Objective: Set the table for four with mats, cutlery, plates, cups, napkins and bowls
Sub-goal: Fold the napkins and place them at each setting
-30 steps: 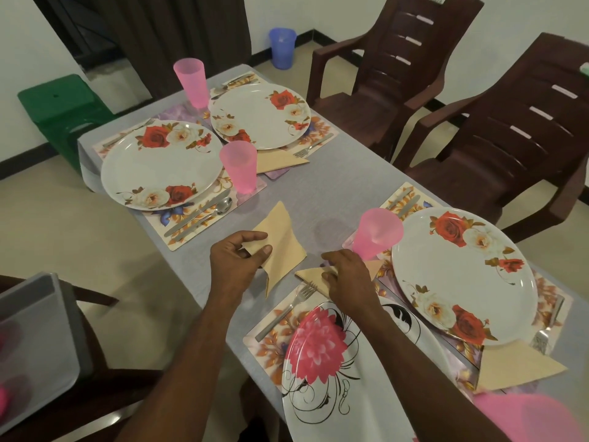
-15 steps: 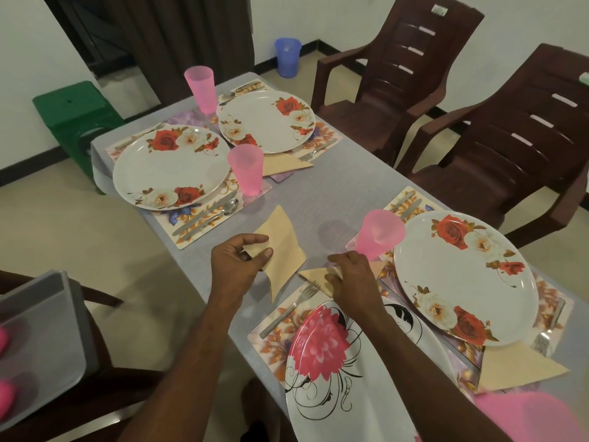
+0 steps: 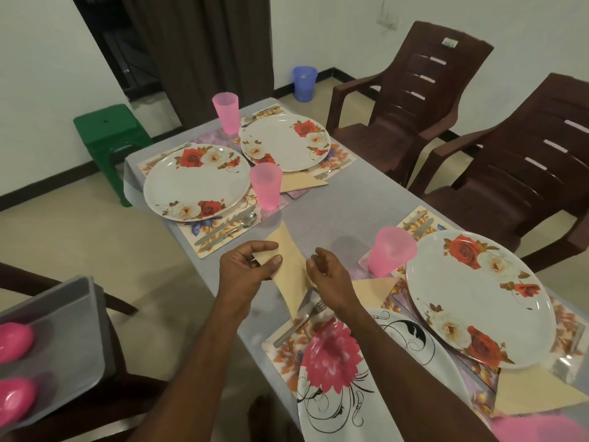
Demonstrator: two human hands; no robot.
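Note:
My left hand point(image 3: 248, 271) pinches the corner of a beige napkin point(image 3: 288, 275) between thumb and fingers, just above the grey table point(image 3: 334, 212). The napkin's far tip lies toward the far-left mat, and its near tip overlaps the fork point(image 3: 299, 317) on the near mat. Beside the napkin hovers my right hand point(image 3: 328, 275), fingers loosely curled and holding nothing. A second beige napkin point(image 3: 373, 291) lies behind that hand, by a pink cup point(image 3: 390, 250). The pink-flower plate point(image 3: 334, 378) sits under my right forearm.
Three rose plates point(image 3: 478, 298) point(image 3: 197, 183) point(image 3: 283, 141) sit on mats with cutlery, with pink cups point(image 3: 265, 186) point(image 3: 225, 113) beside the two far ones. On the left, a grey tray point(image 3: 63, 339) holds pink bowls point(image 3: 12, 339). Brown chairs point(image 3: 414, 100) line the right side.
My right hand has lifted off the second napkin and moved left toward the napkin in my left hand. My left hand keeps its pinch and has raised the corner slightly.

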